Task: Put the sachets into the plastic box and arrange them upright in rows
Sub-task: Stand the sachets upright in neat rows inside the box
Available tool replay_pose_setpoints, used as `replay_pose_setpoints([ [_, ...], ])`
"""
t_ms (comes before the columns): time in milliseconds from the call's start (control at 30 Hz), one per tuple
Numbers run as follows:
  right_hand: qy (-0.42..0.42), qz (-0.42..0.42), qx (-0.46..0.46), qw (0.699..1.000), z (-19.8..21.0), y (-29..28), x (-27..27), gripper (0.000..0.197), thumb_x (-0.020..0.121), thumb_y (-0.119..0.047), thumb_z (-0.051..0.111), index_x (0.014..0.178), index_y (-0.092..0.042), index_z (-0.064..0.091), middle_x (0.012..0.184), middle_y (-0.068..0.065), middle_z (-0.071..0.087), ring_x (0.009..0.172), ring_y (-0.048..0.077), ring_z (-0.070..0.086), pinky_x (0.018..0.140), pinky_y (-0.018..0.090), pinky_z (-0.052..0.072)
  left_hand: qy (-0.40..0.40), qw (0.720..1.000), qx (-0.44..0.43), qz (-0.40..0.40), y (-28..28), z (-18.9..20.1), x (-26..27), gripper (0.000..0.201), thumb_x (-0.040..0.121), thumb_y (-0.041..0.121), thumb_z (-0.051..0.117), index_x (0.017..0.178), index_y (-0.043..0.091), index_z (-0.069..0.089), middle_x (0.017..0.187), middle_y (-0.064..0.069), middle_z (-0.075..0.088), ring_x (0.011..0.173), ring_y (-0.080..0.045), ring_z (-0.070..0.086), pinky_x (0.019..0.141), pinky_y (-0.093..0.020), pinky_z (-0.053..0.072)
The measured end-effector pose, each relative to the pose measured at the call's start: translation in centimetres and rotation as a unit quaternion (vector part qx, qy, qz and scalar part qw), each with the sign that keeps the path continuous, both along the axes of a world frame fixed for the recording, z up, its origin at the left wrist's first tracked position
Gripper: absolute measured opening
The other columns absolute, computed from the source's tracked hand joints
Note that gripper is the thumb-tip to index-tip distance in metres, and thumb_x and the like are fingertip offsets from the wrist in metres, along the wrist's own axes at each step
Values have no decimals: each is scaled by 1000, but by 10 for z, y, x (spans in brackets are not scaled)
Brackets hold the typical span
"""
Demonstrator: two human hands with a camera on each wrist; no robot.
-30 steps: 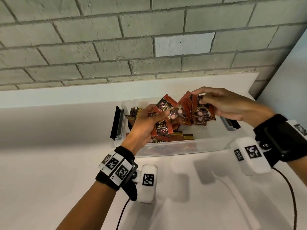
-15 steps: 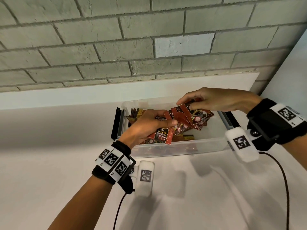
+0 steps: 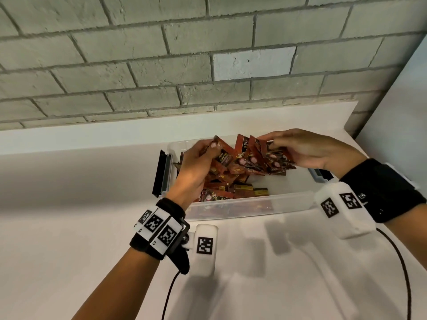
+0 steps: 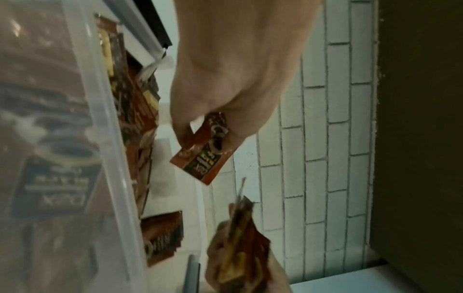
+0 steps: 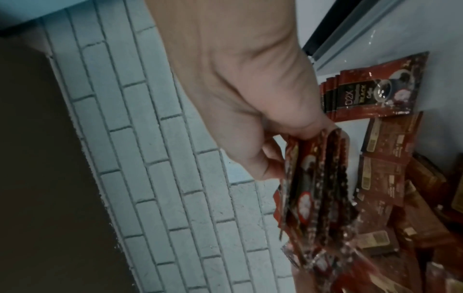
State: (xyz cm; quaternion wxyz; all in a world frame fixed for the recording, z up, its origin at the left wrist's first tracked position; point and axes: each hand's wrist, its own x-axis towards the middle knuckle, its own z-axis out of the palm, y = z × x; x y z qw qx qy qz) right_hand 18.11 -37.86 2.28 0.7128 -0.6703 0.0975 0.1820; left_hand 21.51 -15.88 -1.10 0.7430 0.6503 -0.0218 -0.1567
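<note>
A clear plastic box [image 3: 288, 202] stands on the white counter, with several red coffee sachets [image 3: 240, 189] lying loose in its left half. My left hand [image 3: 209, 150] pinches one red sachet [image 3: 223, 153] above the box; the left wrist view shows that sachet [image 4: 208, 150] between thumb and fingers. My right hand [image 3: 271, 144] grips a fanned bunch of sachets [image 3: 265, 158] by their top edges over the middle of the box. The right wrist view shows this bunch [image 5: 318, 190] hanging from my fingers, above loose sachets [image 5: 391, 178] on the box floor.
The box's black latches stick out at its left end [image 3: 161, 174] and right end [image 3: 323, 175]. A grey brick wall [image 3: 184, 65] rises behind the counter's raised back ledge [image 3: 92, 137]. A pale panel [image 3: 397, 135] closes off the right side.
Both hands have risen from low in the box. The left hand now holds a single sachet up near the right hand's bunch, which is lifted and fanned higher.
</note>
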Motion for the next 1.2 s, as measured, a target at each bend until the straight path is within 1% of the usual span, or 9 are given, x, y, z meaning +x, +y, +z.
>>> replay_pose_setpoints([
  [100,-6,-14,-10,1000,1,9,-1,25,94,3,43,99,-8,65,97,14,69,82,21,68,70,28,59,12,999,-35,24,-7,6,-1,9,94,8,57,101,8,62,79,-2,68,60,-9,66,51,-20,50],
  [200,-30,-41,-27,998,5,18,0,21,95,-2,46,102,-11,64,100,13,67,82,18,68,64,26,58,68,995,-69,-15,-14,10,-2,9,93,6,56,101,9,57,96,-13,68,79,-22,65,70,-36,58],
  [333,-73,-50,-98,991,5,28,3,24,97,-7,43,112,-18,58,115,18,59,104,25,61,95,38,50,95,983,-117,-108,-21,18,-11,24,100,22,44,110,6,58,87,-9,73,85,-25,69,77,-44,59],
  [433,-97,-47,-124,986,4,36,0,26,99,-10,40,118,-17,55,115,18,58,109,27,59,99,41,47,127,969,-151,-149,-21,20,-12,32,97,34,48,111,6,59,85,-8,74,95,-28,67,83,-46,57],
  [600,-134,-15,-118,984,5,52,-8,30,99,-11,38,126,-18,48,112,11,57,93,18,60,79,28,52,162,950,-147,-222,-25,15,-17,15,86,4,57,99,6,64,96,-10,68,97,-21,63,85,-32,55],
  [800,-154,-27,-144,977,-6,64,-12,25,100,-17,31,123,-17,40,112,3,56,104,12,55,82,26,48,167,938,-173,-249,-28,15,-17,35,80,-12,47,112,-3,56,116,-29,52,109,-40,54,95,-57,44],
  [1000,-268,67,-386,880,8,44,-13,40,97,-31,38,137,-29,37,140,-4,26,130,9,19,95,9,33,209,926,-174,-262,-25,13,-12,28,86,-6,44,110,1,54,98,-20,63,94,-29,64,85,-52,54],
  [1100,-293,213,-451,816,18,37,-22,91,74,-59,64,143,-50,7,154,-13,-3,141,9,-7,116,40,8,207,939,-112,-250,-24,16,-11,11,83,-3,46,82,2,55,81,-13,59,80,-22,61,76,-40,57],
  [1200,-317,280,-512,748,16,48,-27,99,64,-58,76,137,-59,9,151,-19,-10,143,14,-9,114,40,9,209,938,-89,-261,-27,20,-14,23,89,1,38,83,4,59,77,-11,66,78,-19,63,76,-31,51],
])
